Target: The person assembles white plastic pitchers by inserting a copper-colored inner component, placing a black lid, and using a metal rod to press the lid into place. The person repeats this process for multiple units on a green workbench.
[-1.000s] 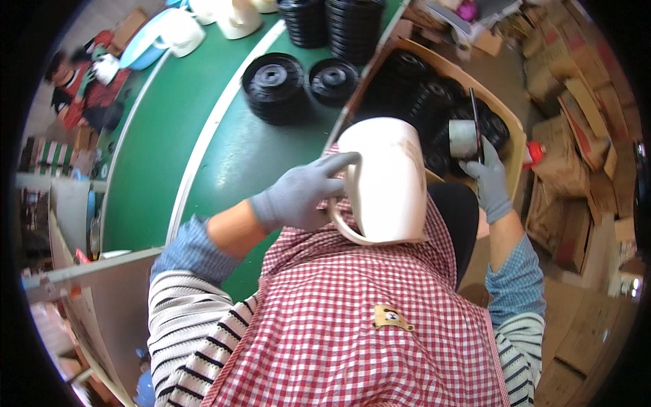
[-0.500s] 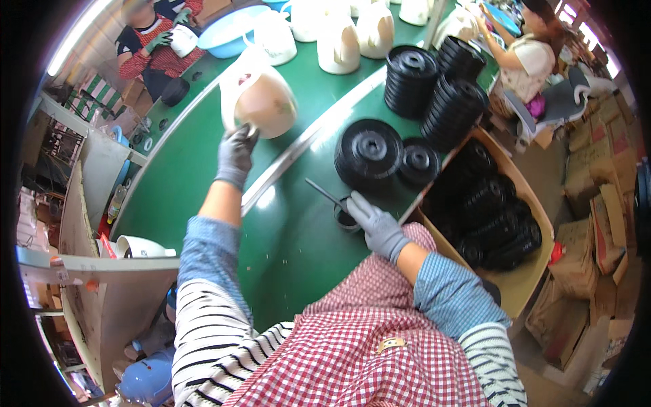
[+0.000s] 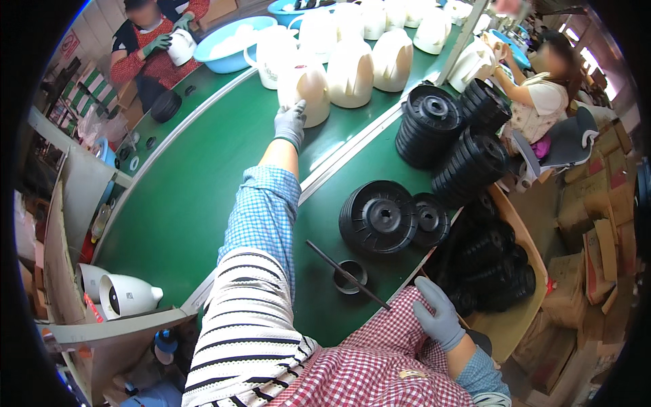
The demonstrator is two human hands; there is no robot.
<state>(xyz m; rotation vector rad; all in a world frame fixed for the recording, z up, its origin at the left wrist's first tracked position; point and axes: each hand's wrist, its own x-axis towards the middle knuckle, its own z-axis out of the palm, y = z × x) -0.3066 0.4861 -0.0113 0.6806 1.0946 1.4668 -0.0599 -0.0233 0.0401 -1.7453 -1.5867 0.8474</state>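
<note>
My left hand (image 3: 290, 123), in a grey glove, reaches far over the green belt. Its fingers are closed against the near side of a white kettle housing (image 3: 308, 91), which stands upright beside other housings. My right hand (image 3: 441, 317), also gloved in grey, is over the checked apron at the table's near edge. Its fingers are extended and nothing is in them. To its left a thin dark rod (image 3: 325, 256) lies across a black ring (image 3: 361, 268) on the table. Stacked black round bases (image 3: 380, 216) stand beyond the ring.
Several white housings (image 3: 350, 74) stand farther along the belt (image 3: 183, 183), near a blue basin (image 3: 234, 57). Taller black stacks (image 3: 428, 125) rise at the right. A carton (image 3: 519, 319) of black parts adjoins the table. Two co-workers sit at far left and far right.
My left hand has carried the white housing away and rightward; it now stands among the others. My right hand has left the rod and ring and drawn back toward the apron. The view has shifted.
</note>
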